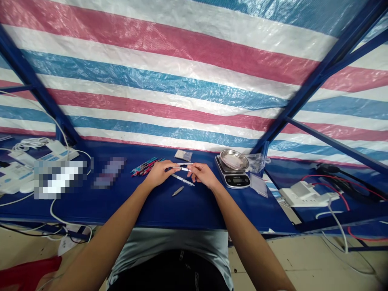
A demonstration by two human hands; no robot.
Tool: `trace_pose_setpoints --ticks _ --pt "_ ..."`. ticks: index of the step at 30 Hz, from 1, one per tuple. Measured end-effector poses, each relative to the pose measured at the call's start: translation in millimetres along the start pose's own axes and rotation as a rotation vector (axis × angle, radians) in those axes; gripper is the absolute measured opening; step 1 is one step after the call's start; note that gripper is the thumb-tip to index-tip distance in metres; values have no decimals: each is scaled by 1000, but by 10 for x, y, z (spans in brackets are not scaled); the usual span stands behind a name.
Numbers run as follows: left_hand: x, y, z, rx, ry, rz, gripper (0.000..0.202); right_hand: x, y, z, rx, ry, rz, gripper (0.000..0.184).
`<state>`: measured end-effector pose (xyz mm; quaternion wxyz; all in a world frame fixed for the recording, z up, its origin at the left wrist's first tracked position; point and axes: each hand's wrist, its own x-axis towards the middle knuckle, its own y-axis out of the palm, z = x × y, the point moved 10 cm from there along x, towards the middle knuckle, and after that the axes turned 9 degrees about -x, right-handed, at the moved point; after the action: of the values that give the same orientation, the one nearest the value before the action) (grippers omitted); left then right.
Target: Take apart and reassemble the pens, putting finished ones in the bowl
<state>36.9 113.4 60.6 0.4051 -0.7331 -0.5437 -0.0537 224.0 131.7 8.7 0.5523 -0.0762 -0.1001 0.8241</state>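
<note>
Over the middle of the blue table, my left hand [160, 173] and my right hand [202, 173] face each other. Their fingers are closed on a slim white pen [182, 168] stretched between them. Just beyond it lies another short white piece [184, 164], partly hidden by the fingers. A second white pen [184, 180] rests on the table under my hands. Nearer to me is a small grey pointed piece [178, 191]. Red, blue and black pens [145, 167] lie in a pile by my left hand. A small clear bag [183, 155] sits behind my hands.
To the right stands a digital scale [237, 180] with a metal bowl [234, 159], plastic bags [258, 185] beside it. Power strips [309, 195] with cables flank the table [194, 214]. Blue metal bars [303, 87] slope up at both sides before a striped sheet [169, 89].
</note>
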Motion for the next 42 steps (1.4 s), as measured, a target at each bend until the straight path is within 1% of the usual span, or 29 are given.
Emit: trace_pose_setpoints --ticks 1,3,4,7,8,12,16,22,24,28,34,37,40,42 --pt "2 -1 0 -7 -2 2 33 -6 -19 28 -8 -29 -16 47" --pt "7 -6 4 -16 -13 5 33 -19 -32 77 1 -74 -23 55" --pt "11 -13 6 -17 -19 3 33 -21 -19 70 14 -63 -8 57" --pt "22 -35 13 -27 -36 -2 36 -14 31 -10 33 22 41 49" --pt "25 -40 14 -30 -40 -1 37 -5 15 -13 33 21 27 48" --pt "23 -82 47 -11 -74 -14 39 19 -169 65 2 -90 -103 43" --pt "-4 -154 150 8 -143 -67 37 7 -323 31 -19 -78 -157 41" --pt "-39 -189 286 23 -179 -83 32 -8 -490 29 -120 -100 -256 37" --pt "-43 -208 311 38 -180 -92 32 -1 -505 26 -157 -113 -274 37" --pt "-42 -221 339 52 -193 -87 32 16 -499 -7 -183 -109 -267 34" --pt "-61 -266 348 73 -258 -105 34 15 -553 -6 -199 -131 -290 30" --pt "-70 -261 345 78 -276 -87 37 25 -555 -8 -244 -148 -297 26" --pt "-66 -235 339 80 -264 -55 43 41 -533 -29 -265 -150 -288 25" --pt "-59 -229 335 82 -249 -50 41 44 -525 -28 -259 -154 -287 25"
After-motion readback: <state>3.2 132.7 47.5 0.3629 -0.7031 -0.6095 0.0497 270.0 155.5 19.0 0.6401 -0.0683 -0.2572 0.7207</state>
